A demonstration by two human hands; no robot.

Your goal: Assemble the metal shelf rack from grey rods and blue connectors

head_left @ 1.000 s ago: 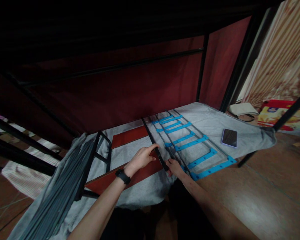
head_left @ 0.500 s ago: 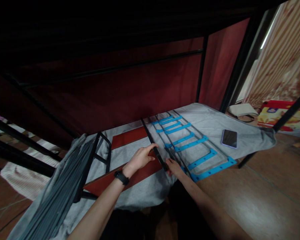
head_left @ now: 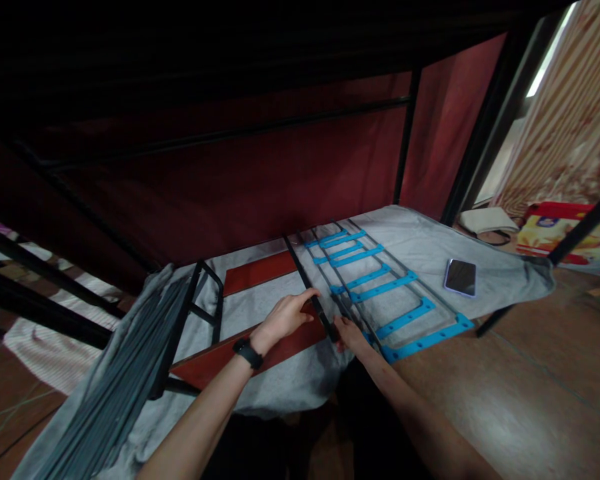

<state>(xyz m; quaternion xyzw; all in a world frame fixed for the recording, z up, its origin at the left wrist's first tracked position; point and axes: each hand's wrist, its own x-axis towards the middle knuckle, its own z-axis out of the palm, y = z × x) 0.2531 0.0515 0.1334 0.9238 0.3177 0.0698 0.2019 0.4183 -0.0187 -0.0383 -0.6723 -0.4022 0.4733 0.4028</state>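
Note:
My left hand (head_left: 287,319), with a dark band on its wrist, grips a black metal bar (head_left: 304,275) with the thumb over its top. At the near end of that bar, my right hand (head_left: 349,333) is closed against the outer side; whatever its fingertips pinch is hidden. Two red-brown boards, a far one (head_left: 260,273) and a near one (head_left: 275,348), run between this bar and a black metal frame (head_left: 203,313) on the left. Just right of my right hand lie thin dark frames with blue crosspieces (head_left: 397,288).
A grey cloth (head_left: 405,233) covers the surface. Along its left side lies a bundle of grey rods (head_left: 123,380). A phone (head_left: 461,277) rests at the right. Black posts (head_left: 407,140) and a dark red panel (head_left: 280,167) stand behind. A colourful package (head_left: 570,233) is farther right.
The view has shifted very slightly. Both hands stay at the same places on the black bar, with only tiny finger movement.

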